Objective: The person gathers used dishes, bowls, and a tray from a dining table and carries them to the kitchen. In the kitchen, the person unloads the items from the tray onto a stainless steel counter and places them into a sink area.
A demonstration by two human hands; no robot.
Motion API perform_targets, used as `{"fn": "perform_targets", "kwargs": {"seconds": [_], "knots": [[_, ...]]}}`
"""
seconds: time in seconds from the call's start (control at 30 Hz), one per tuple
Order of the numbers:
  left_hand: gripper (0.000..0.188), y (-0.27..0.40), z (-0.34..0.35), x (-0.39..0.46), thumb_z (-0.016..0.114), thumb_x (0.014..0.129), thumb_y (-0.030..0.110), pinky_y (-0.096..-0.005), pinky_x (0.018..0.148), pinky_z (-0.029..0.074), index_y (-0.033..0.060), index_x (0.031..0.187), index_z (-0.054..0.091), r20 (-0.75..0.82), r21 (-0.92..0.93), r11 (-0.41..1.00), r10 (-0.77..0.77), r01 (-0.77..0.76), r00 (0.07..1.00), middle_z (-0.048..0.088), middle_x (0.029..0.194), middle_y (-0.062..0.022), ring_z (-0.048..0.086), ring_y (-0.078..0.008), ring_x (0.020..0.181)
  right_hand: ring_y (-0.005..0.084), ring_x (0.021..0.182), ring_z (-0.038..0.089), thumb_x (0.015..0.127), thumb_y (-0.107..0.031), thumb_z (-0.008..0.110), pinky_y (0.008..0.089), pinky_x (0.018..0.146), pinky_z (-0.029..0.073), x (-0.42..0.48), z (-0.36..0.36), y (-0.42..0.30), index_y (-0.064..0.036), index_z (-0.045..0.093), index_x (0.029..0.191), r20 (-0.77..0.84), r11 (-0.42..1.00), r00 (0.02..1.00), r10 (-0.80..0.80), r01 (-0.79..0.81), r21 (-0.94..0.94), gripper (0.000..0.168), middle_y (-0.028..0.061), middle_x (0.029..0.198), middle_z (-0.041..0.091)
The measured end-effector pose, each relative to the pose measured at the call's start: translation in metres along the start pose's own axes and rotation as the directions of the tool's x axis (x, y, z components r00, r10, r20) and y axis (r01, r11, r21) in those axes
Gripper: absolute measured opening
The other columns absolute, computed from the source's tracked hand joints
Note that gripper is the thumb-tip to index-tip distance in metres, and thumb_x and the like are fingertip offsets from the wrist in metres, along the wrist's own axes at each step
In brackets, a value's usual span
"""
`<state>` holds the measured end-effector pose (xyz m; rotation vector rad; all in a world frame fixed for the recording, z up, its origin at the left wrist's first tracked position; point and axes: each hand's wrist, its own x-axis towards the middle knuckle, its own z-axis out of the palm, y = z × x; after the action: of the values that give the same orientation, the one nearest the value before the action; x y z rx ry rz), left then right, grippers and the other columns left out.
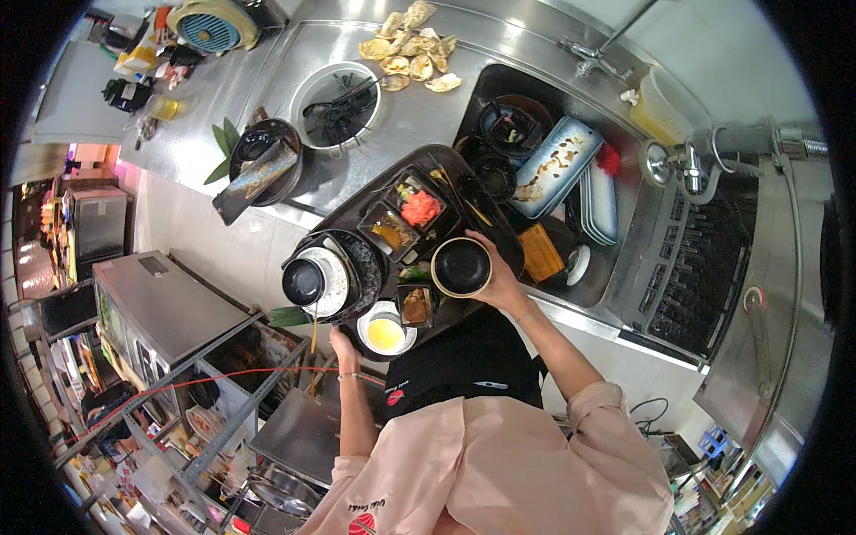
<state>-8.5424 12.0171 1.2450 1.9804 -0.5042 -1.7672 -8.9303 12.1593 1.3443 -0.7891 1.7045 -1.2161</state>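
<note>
A black serving tray [511,247] stretches in front of me, from near my apron to the sink's front edge. My left hand [346,349] grips its near left edge. My right hand [500,279] is curled around the outer side of a black bowl with a tan rim [461,267], which has nothing in it. Pink pickled ginger [421,208] lies in a dark divided dish. Small square dishes hold brown sauce [416,306] and an amber sauce [389,235]. Yellow liquid fills a white bowl [386,333]. Stacked at the left are dark plates [369,267], a speckled white bowl [338,284] and a small black bowl [302,281].
Soiled dishes, including a blue-rimmed rectangular plate [558,167], fill the sink [628,267]. Oyster shells [418,47] lie on the steel counter [267,80]. Beside them stands a white bucket [294,110] with dark contents. A pan-like black bowl [257,144] sits by the counter's front edge.
</note>
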Motion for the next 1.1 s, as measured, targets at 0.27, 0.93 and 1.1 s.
{"fn": "perform_targets", "kwargs": {"seconds": [0.27,0.93,1.1], "knots": [[0.044,0.02,0.017,-0.022,0.036,0.098,0.03,-0.0382,0.099,0.046,0.0013,0.117,0.063,0.004,0.01,0.998,0.068,-0.068,0.998,0.067,0.119,-0.009,0.063,-0.0259,0.108,0.0242,0.128,0.052,0.062,-0.019,0.093,0.0358,0.11,0.041,0.0,0.008,0.014,-0.003,0.038,0.143,-0.121,0.989,0.99,-0.066,0.081,0.121,0.099,0.012,0.142,0.049],[0.043,0.016,0.014,-0.016,0.036,0.098,0.031,-0.0375,0.1,0.044,0.0024,0.116,0.063,-0.165,0.062,0.998,0.035,-0.025,0.986,0.066,0.115,-0.0075,0.061,-0.0248,0.107,0.0251,0.112,0.062,0.063,-0.021,0.093,0.0376,0.098,0.048,0.087,-0.167,0.059,0.001,0.043,0.132,-0.656,0.958,0.713,-0.248,0.08,-0.275,0.088,0.0159,0.124,0.061],[0.041,0.016,0.019,-0.022,0.036,0.098,0.031,-0.0391,0.095,0.047,0.0047,0.11,0.065,-0.07,0.036,0.997,0.076,-0.074,0.995,0.067,0.112,-0.0075,0.063,-0.023,0.103,0.0288,0.113,0.06,0.058,-0.033,0.095,0.0383,0.099,0.047,0.156,-0.178,0.119,0.006,0.044,0.131,-0.798,0.981,0.602,-0.033,-0.135,-0.143,0.097,0.0197,0.123,0.061]]}}
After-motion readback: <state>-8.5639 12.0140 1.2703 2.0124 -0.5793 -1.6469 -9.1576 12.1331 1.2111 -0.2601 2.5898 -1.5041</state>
